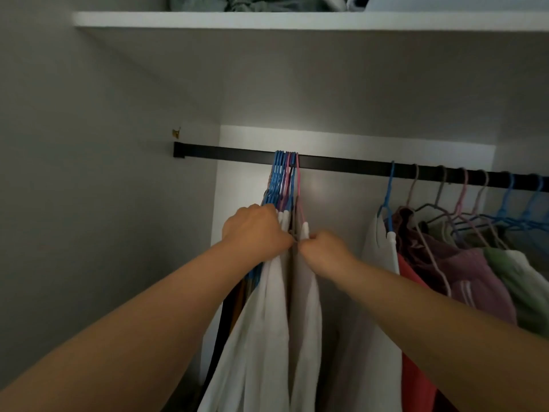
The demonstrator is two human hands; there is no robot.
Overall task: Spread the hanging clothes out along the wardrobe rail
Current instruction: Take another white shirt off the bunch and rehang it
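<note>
A black wardrobe rail (341, 163) runs across the wardrobe. A tight bunch of blue and pink hangers (285, 173) hangs at its left part, carrying mostly white and beige clothes (273, 322). My left hand (252, 230) grips the left side of that bunch just under the hangers. My right hand (322, 248) pinches the rightmost white garment (307, 316), which hangs on a pink hanger (299, 197). Further right, several hangers (463, 197) sit spaced apart with white, red, mauve and green clothes (463, 269).
A white shelf (267, 20) with folded grey fabric lies above the rail. The grey side wall (89, 203) stands at the left, next to the rail's end bracket (179, 150). A bare stretch of rail lies between the bunch and the spaced hangers.
</note>
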